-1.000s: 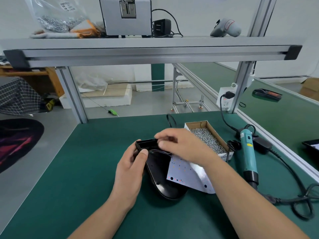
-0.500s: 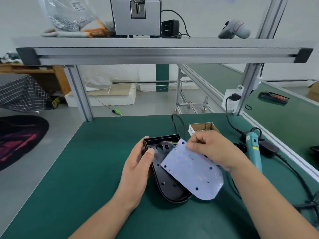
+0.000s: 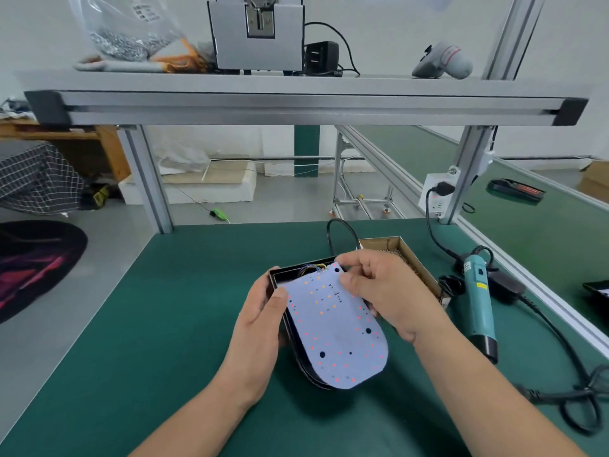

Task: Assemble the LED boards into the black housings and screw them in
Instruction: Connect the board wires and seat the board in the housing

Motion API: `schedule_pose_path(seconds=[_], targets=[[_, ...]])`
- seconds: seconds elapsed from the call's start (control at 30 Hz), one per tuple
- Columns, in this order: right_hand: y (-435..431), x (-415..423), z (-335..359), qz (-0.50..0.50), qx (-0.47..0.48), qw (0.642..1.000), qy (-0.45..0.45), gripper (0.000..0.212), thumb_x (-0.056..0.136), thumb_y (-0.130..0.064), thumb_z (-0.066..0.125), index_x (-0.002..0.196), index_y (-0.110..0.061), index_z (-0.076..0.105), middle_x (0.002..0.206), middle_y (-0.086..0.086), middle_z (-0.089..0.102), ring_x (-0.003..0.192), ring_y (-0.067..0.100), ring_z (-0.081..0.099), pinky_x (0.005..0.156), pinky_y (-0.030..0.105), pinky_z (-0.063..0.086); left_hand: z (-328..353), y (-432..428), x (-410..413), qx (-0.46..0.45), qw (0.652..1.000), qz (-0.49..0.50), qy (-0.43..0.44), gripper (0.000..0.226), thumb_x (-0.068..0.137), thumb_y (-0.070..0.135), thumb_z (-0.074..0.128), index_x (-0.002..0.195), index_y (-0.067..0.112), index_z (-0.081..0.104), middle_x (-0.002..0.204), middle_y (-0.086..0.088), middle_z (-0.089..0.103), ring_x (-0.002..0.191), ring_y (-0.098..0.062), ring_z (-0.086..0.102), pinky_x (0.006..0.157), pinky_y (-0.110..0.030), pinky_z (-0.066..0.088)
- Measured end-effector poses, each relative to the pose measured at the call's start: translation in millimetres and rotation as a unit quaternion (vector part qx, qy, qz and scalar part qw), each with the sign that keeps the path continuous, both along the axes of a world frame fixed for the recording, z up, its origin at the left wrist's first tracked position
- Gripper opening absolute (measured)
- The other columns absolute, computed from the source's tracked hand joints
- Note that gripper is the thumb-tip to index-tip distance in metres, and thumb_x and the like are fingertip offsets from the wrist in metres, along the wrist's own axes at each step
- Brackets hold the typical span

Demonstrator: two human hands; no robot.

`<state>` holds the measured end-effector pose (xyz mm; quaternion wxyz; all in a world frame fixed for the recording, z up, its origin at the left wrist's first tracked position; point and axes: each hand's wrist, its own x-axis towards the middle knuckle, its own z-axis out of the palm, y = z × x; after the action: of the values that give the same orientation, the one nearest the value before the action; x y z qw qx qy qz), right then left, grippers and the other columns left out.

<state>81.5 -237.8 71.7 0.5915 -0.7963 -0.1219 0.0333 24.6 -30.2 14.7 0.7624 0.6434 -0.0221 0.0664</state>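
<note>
Left hand grips the housing; right hand pinches the board near its top. It looks thin, stiff and light: best held by the edges.

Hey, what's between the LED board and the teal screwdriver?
In the head view: the right hand, pinching the LED board, and the cardboard screw box beside the teal screwdriver.

Board over housing, mid-bench.
I see the LED board lying on the housing at the centre of the bench, my left hand at the housing's left side and my right hand on the board's far end. The screw box is behind-right, with the screwdriver to its right.
</note>
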Motion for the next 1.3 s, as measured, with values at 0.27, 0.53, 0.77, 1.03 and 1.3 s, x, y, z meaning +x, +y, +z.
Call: schedule_pose_path(seconds=[0.27,0.53,0.77,1.03,1.3], targets=[[5,0,-4,-0.025,-0.104,0.987,-0.119,0.034,0.102,-0.011,0.064,0.131,-0.029,0.067,0.084,-0.013,0.063,0.077,0.005,0.059,0.071,0.022,0.046,1,2,1,0.003,1.000,-0.007,0.014,0.035,0.114,0.020,0.043,0.138,0.029,0.067,0.141,0.002,0.070,0.137,-0.024,0.061,0.120,-0.059,0.040],[14,-4,-11,-0.033,-0.095,0.984,-0.145,0.031,0.101,-0.011,0.064,0.120,-0.036,0.064,0.085,-0.010,0.062,0.069,0.006,0.056,0.069,0.021,0.048,3,4,1,0.009,1.000,0.006,-0.002,0.035,0.107,0.019,0.047,0.132,0.030,0.069,0.136,0.003,0.072,0.130,-0.020,0.066,0.115,-0.052,0.046],[14,-8,-8,-0.017,-0.170,0.968,-0.184,0.024,0.098,-0.014,0.065,0.113,-0.033,0.061,0.086,-0.006,0.061,0.081,0.013,0.056,0.076,0.038,0.053,4,3,1,0.016,0.999,0.023,-0.021,0.036,0.103,0.016,0.048,0.128,0.028,0.071,0.130,0.001,0.074,0.125,-0.021,0.068,0.104,-0.045,0.051],[10,-9,-7,-0.007,-0.215,0.951,-0.223,0.035,0.089,-0.018,0.077,0.116,-0.036,0.063,0.120,-0.022,0.041,0.122,0.003,0.043,0.100,0.014,0.036,5,2,-3,0.021,0.999,0.040,-0.023,0.036,0.097,0.016,0.054,0.129,0.027,0.066,0.127,0.004,0.075,0.121,-0.018,0.069,0.100,-0.039,0.052],[10,-5,-7,-0.004,-0.100,0.989,-0.110,0.022,0.094,-0.031,0.075,0.102,-0.044,0.058,0.088,-0.009,0.069,0.073,0.006,0.062,0.072,0.026,0.050,6,2,-4,0.023,0.998,0.042,-0.038,0.036,0.095,0.025,0.065,0.131,0.030,0.064,0.127,0.005,0.075,0.122,-0.017,0.069,0.105,-0.042,0.052]])
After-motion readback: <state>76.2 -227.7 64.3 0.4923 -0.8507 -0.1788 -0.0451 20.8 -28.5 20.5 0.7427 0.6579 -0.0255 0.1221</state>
